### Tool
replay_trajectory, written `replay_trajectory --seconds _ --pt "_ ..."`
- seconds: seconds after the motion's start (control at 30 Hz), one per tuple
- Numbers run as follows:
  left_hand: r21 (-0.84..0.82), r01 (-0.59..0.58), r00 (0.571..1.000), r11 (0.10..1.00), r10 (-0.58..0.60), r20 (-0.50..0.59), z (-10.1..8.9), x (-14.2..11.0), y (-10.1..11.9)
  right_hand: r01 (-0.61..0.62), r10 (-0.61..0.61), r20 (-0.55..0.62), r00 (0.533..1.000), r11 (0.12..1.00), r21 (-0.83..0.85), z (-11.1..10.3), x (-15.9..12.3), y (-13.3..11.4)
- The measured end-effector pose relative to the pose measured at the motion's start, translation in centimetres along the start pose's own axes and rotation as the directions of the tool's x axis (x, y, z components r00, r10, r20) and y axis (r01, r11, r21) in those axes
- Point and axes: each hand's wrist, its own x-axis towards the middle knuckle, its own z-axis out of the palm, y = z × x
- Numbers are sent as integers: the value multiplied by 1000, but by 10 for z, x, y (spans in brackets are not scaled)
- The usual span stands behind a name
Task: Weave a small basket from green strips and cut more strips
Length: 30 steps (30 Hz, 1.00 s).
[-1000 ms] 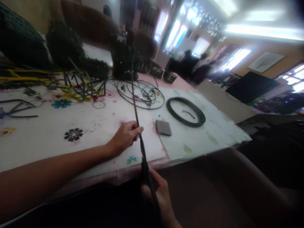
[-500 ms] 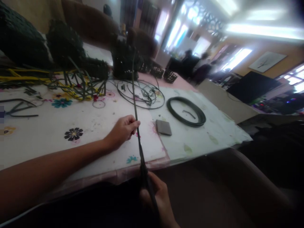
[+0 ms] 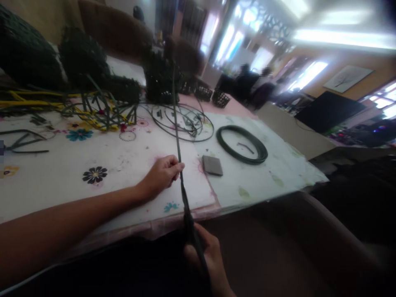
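Note:
A long dark green strip (image 3: pixel 175 119) runs from the far side of the table towards me. My left hand (image 3: pixel 165 173) pinches it between thumb and fingers, just above the table's front part. Below, my right hand (image 3: pixel 210 251) is wrapped round the handles of a dark scissors-like tool (image 3: pixel 188 220); blur hides its exact kind. The tool's narrow tip meets the strip a short way below my left fingers. Whether its jaws are apart cannot be made out. A grey square block (image 3: pixel 212 165) lies to the right of my left hand.
On the table (image 3: pixel 123 194), a coil of dark strip (image 3: pixel 243 145) lies right, with loose loops (image 3: pixel 182 123) farther back. Yellow and green strips (image 3: pixel 102 111) are heaped left. Dark woven baskets (image 3: pixel 161 80) stand behind. People (image 3: pixel 247 82) sit in the background.
My left hand has shifted slightly down and right, closer to the tool's tip. My right hand and the tool are almost where they were.

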Motion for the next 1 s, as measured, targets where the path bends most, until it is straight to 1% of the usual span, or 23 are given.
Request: replay_trajectory --seconds 0.17,0.27,0.4,0.53,0.77,0.87,1.0 --pt "-13 6 1000 1000 -6 -20 -3 4 2 -54 55 42 998 998 -13 -1 -1 -7" --pt "-34 -2 999 999 1 -36 -4 5 3 -55 56 27 998 998 -16 0 -2 -4" --pt "-26 -20 1000 999 20 3 -1 1 2 -94 94 3 996 995 24 3 0 3" --pt "-15 -26 999 1000 27 35 1 -2 -3 -76 77 -21 997 996 44 4 2 2" --pt "-8 -7 1000 1000 7 14 1 0 -5 -23 23 12 1000 1000 1 1 3 -7" --pt "-17 -6 1000 1000 6 7 1 0 -3 -28 28 17 999 1000 8 1 2 -7" --pt "-42 -8 999 999 7 -40 -3 2 2 -57 57 39 998 998 1 1 0 -1"
